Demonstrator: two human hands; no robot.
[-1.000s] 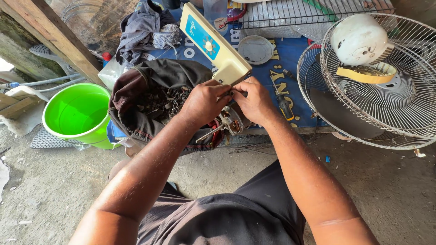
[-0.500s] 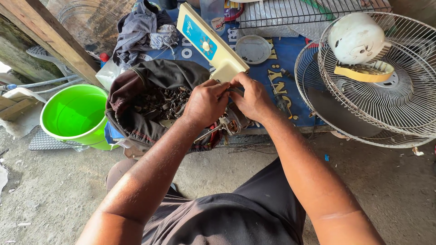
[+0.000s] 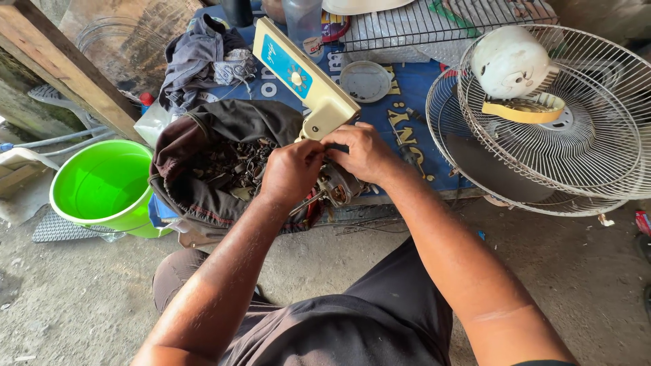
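**A:** Fan control housing [image 3: 306, 80], the cream plastic piece with the blue face panel — where does it sit?

**B:** It slants up and away from the two hands, its narrow neck end coming down to them. Just below the neck, a small metal motor part [image 3: 337, 186] shows between the palms, at the near edge of the blue mat [image 3: 407, 108].

**A:** And the hands themselves?

**B:** The left hand [image 3: 290, 173] is curled shut, fingertips pressed together on something small at the neck; what exactly it pinches, I cannot tell. The right hand [image 3: 366, 154] is closed over the same spot from the other side, fingers bent down on the neck and the motor part.

**A:** How would the housing handle?

**B:** I'd judge it light and stiff, a hollow plastic shell. It looks smooth, so somewhat slippery, and thin plastic like that may crack if twisted hard. The neck, where the hands already meet, seems the best grip; the broad blue face gives less to hold. The motor part is likely the heavy bit, dense metal with wires, so it wants support from beneath.

**A:** What lies around it?

**B:** Left of the housing, a dark cloth bag [image 3: 224, 146] holding scrap metal bits, and further left a green bucket [image 3: 102, 186]. Right of it, a round grey lid [image 3: 366, 81], then wire fan guards [image 3: 576, 135] with a white motor cover [image 3: 510, 61].
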